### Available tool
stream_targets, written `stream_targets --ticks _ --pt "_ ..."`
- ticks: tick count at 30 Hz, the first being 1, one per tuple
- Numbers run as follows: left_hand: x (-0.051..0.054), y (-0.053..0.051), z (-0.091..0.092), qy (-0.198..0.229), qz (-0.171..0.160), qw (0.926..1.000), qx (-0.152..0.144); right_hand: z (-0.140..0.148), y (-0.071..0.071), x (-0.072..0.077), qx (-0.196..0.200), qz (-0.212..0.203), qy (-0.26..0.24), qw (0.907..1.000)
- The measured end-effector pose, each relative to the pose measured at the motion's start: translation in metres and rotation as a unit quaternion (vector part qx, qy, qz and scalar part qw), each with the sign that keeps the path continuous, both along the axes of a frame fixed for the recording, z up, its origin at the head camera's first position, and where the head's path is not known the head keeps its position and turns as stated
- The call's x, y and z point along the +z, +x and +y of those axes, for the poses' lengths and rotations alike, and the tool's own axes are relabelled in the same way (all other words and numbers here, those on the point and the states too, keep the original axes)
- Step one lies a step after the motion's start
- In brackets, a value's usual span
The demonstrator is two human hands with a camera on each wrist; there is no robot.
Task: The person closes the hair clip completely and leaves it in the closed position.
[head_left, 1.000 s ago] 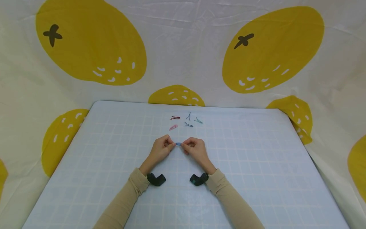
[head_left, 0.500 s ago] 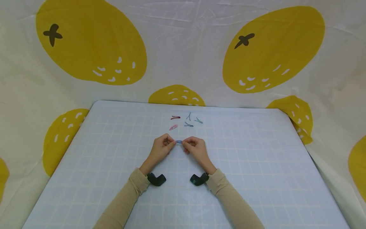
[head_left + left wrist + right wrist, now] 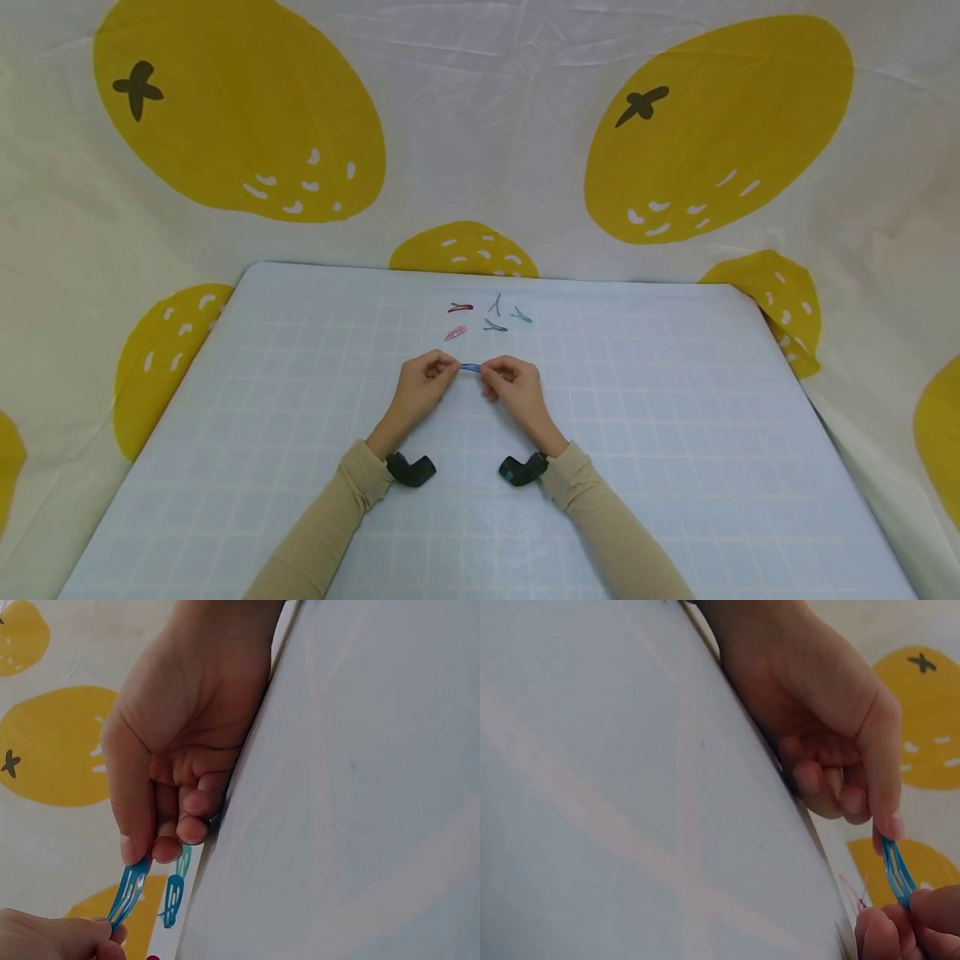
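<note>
Two hands (image 3: 423,387) (image 3: 517,390), pinching a blue clip (image 3: 129,892) — slim, slotted, curved

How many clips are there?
6: blue clip held between left hand and right hand; on the table, red clip and pink clip at left, two bluish clips middle, teal clip right.

Left forearm (image 3: 322,529), right forearm (image 3: 621,529) slant inward from near side of tabletop (image 3: 712,433) toward far edge, beige sleeves (image 3: 366,477) ending at wrists (image 3: 382,435). Left hand (image 3: 423,383), right hand (image 3: 517,386) near each other, fingertips facing, well in from side edges; each pinches between thumb and finger, other fingers curled toward palm.
</note>
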State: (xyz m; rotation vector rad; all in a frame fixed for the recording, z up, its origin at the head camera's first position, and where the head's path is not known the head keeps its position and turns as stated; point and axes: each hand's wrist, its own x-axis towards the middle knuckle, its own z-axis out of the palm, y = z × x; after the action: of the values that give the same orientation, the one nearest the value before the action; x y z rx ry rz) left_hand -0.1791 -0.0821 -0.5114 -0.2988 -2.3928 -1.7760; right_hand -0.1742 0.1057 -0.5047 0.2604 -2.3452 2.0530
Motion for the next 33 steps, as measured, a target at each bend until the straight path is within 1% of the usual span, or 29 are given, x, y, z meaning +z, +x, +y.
stream_targets --ticks 2,4,7,11,14,15,18,21,24,25,26,27,30,33 --pt "-0.003 -0.002 0.000 0.007 0.000 1.0000 0.000 0.001 -0.001 0.001 -0.002 -0.001 0.004 1.0000" --pt "-0.004 -0.003 -0.001 0.011 -0.001 0.9999 -0.002 0.001 -0.002 0.002 -0.003 -0.010 0.008 0.9999" --pt "-0.002 -0.005 -0.001 0.015 -0.012 0.9998 -0.005 0.002 -0.004 0.010 0.002 -0.037 0.007 0.9993" --pt "0.004 -0.007 0.000 0.010 -0.049 0.9987 0.001 0.002 0.000 0.033 0.016 -0.082 0.001 0.9965" --pt "0.010 -0.008 0.001 -0.004 -0.079 0.9968 0.009 0.001 0.004 0.047 0.018 -0.093 0.003 0.9955" --pt "0.013 -0.008 0.001 -0.009 -0.086 0.9962 0.012 0.000 0.004 0.049 0.018 -0.095 0.003 0.9953" --pt "0.018 -0.009 0.000 -0.018 -0.100 0.9947 0.015 0.000 0.002 0.048 0.015 -0.099 0.001 0.9950" --pt "0.022 -0.012 -0.001 -0.014 -0.108 0.9939 0.016 0.000 -0.006 0.039 0.011 -0.111 0.002 0.9938" --pt "0.024 -0.016 -0.003 -0.001 -0.122 0.9924 0.014 -0.001 -0.014 0.029 0.009 -0.123 0.005 0.9923" --pt "0.024 -0.017 -0.004 0.004 -0.130 0.9915 0.013 -0.001 -0.015 0.028 0.010 -0.126 0.008 0.9919" --pt "0.025 -0.017 -0.005 0.011 -0.138 0.9903 0.011 -0.001 -0.016 0.028 0.013 -0.130 0.010 0.9914" --pt "0.025 -0.018 -0.006 0.019 -0.148 0.9888 0.009 -0.002 -0.016 0.032 0.016 -0.131 0.011 0.9912" --pt "0.024 -0.022 -0.008 0.038 -0.173 0.9843 0.004 -0.005 -0.011 0.047 0.022 -0.130 0.021 0.9910" --pt "0.024 -0.025 -0.010 0.046 -0.186 0.9815 0.001 -0.007 -0.014 0.043 0.005 -0.125 0.029 0.9918"
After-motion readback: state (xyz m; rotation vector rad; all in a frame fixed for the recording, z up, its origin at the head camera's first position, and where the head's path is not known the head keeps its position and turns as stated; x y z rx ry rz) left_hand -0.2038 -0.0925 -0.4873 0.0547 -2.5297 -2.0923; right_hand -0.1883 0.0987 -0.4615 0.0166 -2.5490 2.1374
